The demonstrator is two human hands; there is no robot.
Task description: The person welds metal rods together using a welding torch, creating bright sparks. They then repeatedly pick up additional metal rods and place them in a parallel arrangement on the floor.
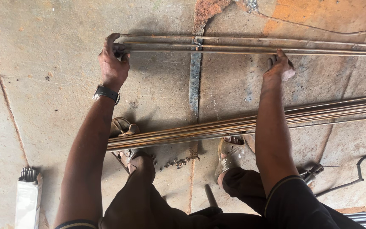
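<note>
Rods [242, 46], thin and rusty, lie in a small row on the steel floor [47, 93] at the far edge of the person's reach, running from the left hand out past the right edge of the view.

Nearest the camera are the person's dark-trousered knees, and a white packet of welding sticks [27, 195] stands at lower left. A bent black bar [359, 169] lies at lower right. Just beyond the knees, both sandalled feet [229, 150] rest on or beside a second bundle [242, 125] of the same stock, which lies slanted across the floor, well apart from the far row.

Farther out, both arms stretch forward. The left hand [113, 63], with a dark watch [106, 92] on the wrist, is closed over the near ends of the rods, thumb up and fingers curled round them. The right hand [279, 67] sits further along; its fingers press down on the nearest rod, though whether they wrap it cannot be told.

Judging by their length and thinness, the rods look stiff but springy, likely to sag and whip if lifted by one end, and rough with rust instead of slippery. A two-handed hold, spaced apart as here, seems to suit them best.
</note>
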